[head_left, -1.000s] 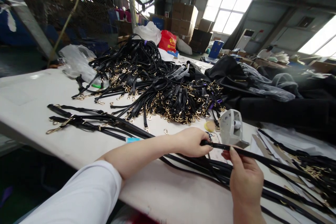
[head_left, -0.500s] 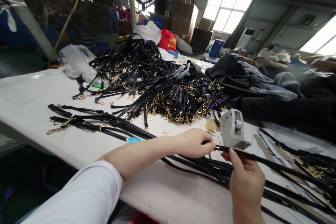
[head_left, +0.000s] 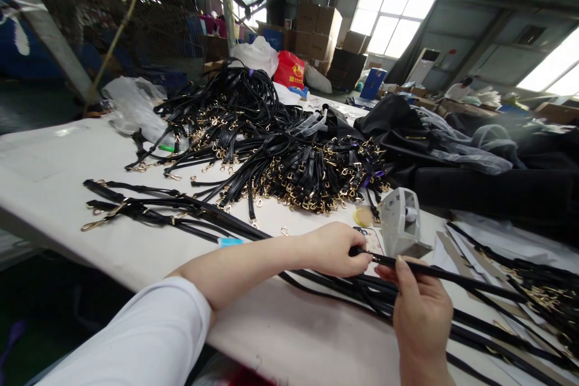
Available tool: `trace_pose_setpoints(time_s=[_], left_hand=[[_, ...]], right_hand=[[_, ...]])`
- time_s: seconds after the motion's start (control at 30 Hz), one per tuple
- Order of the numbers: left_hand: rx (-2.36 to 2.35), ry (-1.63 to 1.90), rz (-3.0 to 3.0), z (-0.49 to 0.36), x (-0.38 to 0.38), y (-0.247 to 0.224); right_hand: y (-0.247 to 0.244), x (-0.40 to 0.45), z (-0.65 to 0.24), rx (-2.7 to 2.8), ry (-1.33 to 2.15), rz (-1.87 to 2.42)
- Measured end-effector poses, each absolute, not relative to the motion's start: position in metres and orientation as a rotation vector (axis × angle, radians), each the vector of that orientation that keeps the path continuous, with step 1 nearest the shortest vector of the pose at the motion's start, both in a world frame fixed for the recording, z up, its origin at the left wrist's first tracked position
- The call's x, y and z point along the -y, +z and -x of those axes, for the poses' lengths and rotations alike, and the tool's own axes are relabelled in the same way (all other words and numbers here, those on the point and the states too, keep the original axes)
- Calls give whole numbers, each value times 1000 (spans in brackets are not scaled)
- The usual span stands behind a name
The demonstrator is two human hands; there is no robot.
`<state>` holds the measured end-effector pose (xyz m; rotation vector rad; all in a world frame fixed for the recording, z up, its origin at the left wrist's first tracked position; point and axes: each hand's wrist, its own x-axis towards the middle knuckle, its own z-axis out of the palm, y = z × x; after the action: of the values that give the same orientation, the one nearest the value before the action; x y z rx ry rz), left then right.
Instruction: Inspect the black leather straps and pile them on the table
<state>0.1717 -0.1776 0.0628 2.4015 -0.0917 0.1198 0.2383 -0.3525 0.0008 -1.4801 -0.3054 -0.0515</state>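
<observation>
- Head view, left hand (head_left: 337,247): fingers curled closed, thumb against them, pinching the end of a black strap (head_left: 474,283); a bit of gold metal shows just beside the fingertips.
- Right hand (head_left: 423,307): thumb on top, fingers bent underneath, closed on the same strap a short way along.
- Held strap: raised over the right part of the tabletop (head_left: 271,325), running from the left hand through the right hand toward the right edge.
- Long straps (head_left: 199,210): lying roughly along the near edge, passing beneath the left forearm; gold hooks at their left ends.
- Strap pile (head_left: 312,172): heaped toward the far edge, many gold clasps facing the near side.
- Grey-white dispenser (head_left: 400,223): beyond the hands, near a yellow disc (head_left: 362,218).
- Loose gold clasp (head_left: 284,231): just beyond the left forearm.
- Clear plastic bag (head_left: 133,105): near the far left corner, beside the pile.
- Second strap heap (head_left: 540,292): at the right, near cardboard and paper strips.
</observation>
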Motion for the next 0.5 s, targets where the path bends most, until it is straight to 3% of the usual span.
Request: trace_pose_setpoints(time_s=[0.5], left_hand=[[58,156,-2398,-171,176,62]], right_hand=[[2,348,-233,554,-132,1640]])
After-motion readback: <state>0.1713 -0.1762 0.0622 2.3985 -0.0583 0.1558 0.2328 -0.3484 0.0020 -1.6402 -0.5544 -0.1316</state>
